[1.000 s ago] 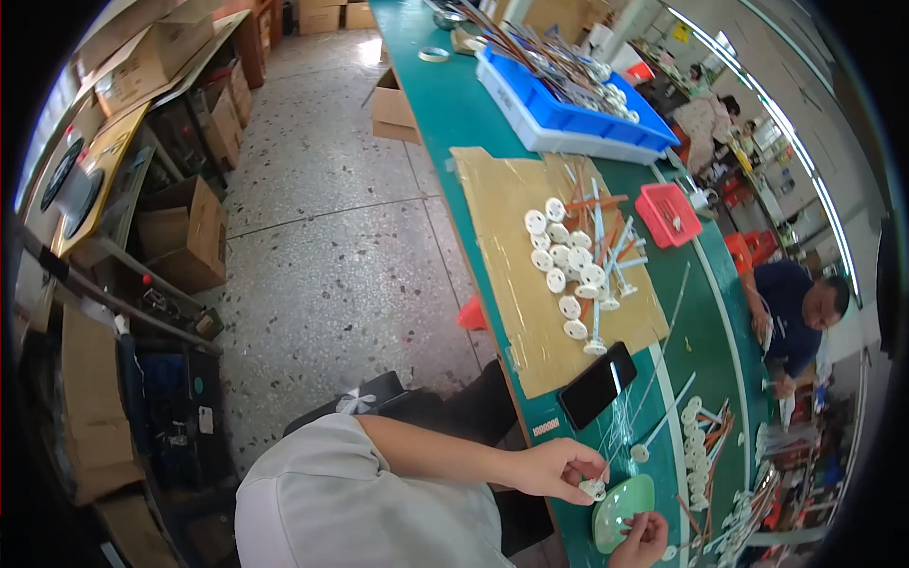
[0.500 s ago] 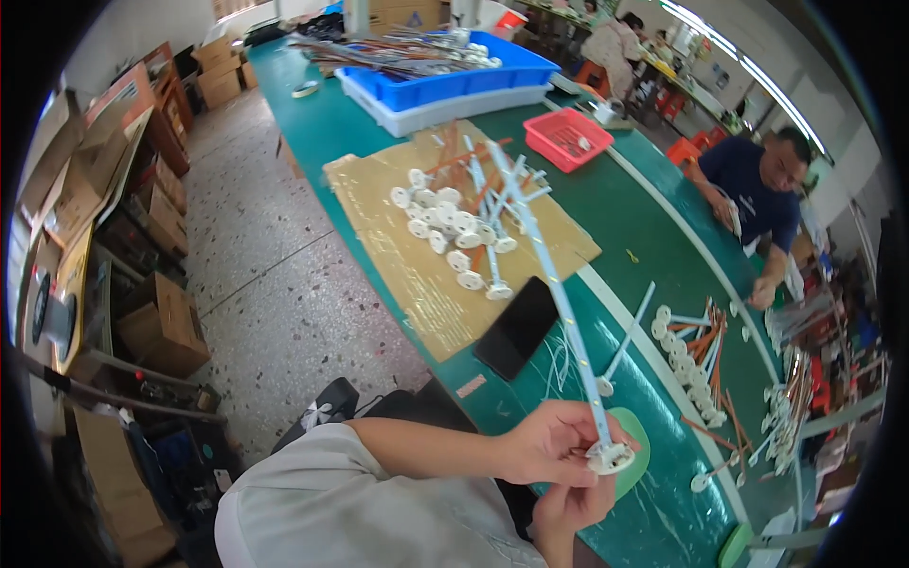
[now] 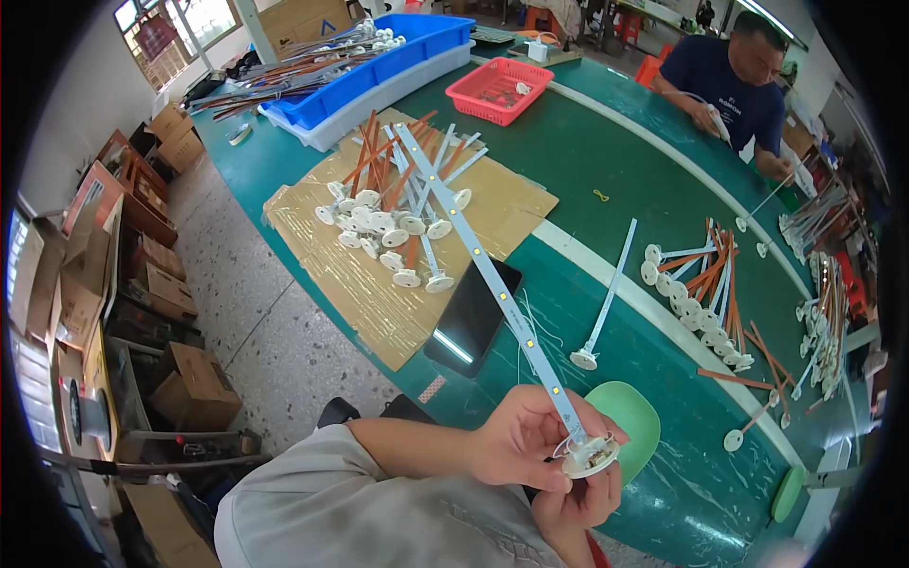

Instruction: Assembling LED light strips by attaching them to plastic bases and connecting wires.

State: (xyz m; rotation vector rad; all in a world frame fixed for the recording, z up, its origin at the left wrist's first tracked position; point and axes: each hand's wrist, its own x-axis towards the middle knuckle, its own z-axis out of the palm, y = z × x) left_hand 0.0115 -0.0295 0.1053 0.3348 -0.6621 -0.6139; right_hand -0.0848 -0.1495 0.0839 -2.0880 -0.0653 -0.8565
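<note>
Head view, looking down over a green worktable (image 3: pixel 530 170). Near the bottom, the left hand (image 3: pixel 521 440) is closed around a round white disc (image 3: pixel 589 458), thumb at its near edge and fingers behind. From the disc a long pale strip (image 3: pixel 504 301) dotted with small yellow squares slants up and to the left, over the table. The right hand (image 3: pixel 579 502) is curled just below, fingertips at the disc's underside; whether they pinch it or only support it, I cannot tell. Thin wires rise from the disc.

Just beyond the hands sits a pale green dish (image 3: pixel 636 426), partly hidden by them. A dark phone (image 3: pixel 473 327) lies partly under the line of the strip. Farther off, a cardboard sheet (image 3: pixel 379 327) bears a heap of similar strips and discs, near a red basket (image 3: pixel 478 109) and a blue tray (image 3: pixel 417 62). Across the table, a co-worker (image 3: pixel 724 90) in dark blue sits working.
</note>
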